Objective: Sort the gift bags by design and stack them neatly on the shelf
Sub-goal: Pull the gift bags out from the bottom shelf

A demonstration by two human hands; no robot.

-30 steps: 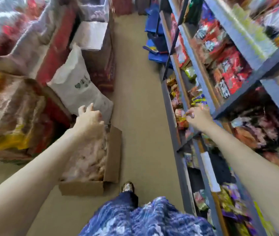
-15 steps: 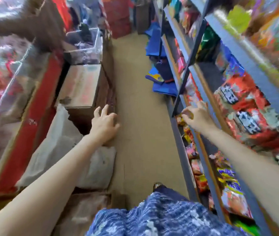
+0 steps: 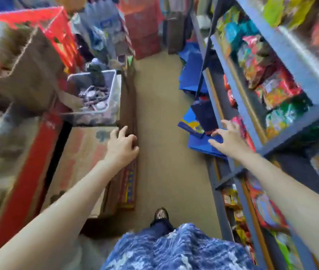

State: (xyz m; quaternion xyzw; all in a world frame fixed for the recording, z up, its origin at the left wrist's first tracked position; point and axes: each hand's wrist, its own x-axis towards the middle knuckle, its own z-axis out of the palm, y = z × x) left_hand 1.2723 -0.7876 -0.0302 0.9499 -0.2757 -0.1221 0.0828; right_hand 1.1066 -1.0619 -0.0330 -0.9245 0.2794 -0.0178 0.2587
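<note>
Standing in this narrow aisle, I judge the sorting barely begun: the gift bags point(image 3: 199, 131), blue ones with a darker and a yellow-printed one on top, lie in a loose heap on the floor at the foot of the shelf point(image 3: 238, 106), and a second blue heap point(image 3: 190, 75) sits further up the aisle against the same rack. None looks stacked by design yet, so gathering, sorting and shelving all seem left to do. The right hand point(image 3: 230, 140) reaches out over the nearer heap, its grip spread wide, fingers splayed and holding nothing; whether it touches the bags I cannot tell. The left hand point(image 3: 122, 148) hovers by the edge of a cardboard box point(image 3: 80, 158), fingers loosely curled, empty. I count two hands, two heaps of bags, roughly three or four bags distinct in the near one; blur hides any exact number
</note>
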